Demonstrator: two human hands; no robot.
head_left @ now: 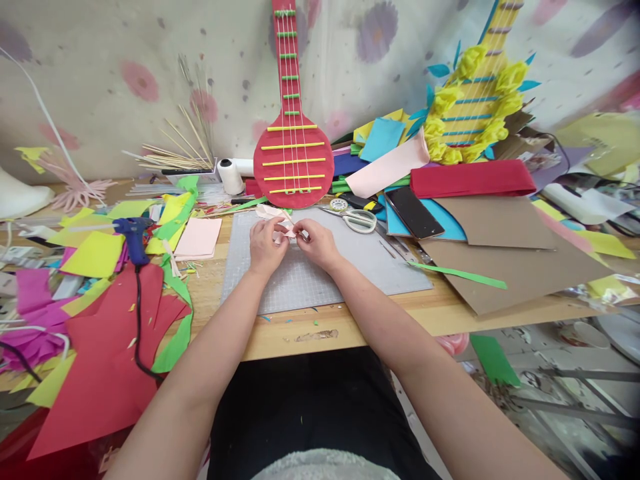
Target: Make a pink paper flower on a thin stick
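My left hand (267, 245) and my right hand (316, 243) meet over the grey cutting mat (320, 288). Between them is a small piece of pale pink paper (286, 230), creased and curled, with the fingers of both hands pinched on it. Just beyond the hands, more pale pink paper (269, 211) lies at the mat's back edge. A stack of pale pink paper squares (199, 238) rests on the wood left of the mat. Scissors with white handles (360, 221) lie to the right of my right hand.
A red paper lute (293, 160) leans at the back; a yellow one with paper flowers (470, 110) stands right. A blue glue gun (134, 237) sits left among coloured paper. A phone (415, 212) and brown cardboard (510, 273) are on the right. White thread spools (231, 177) stand behind.
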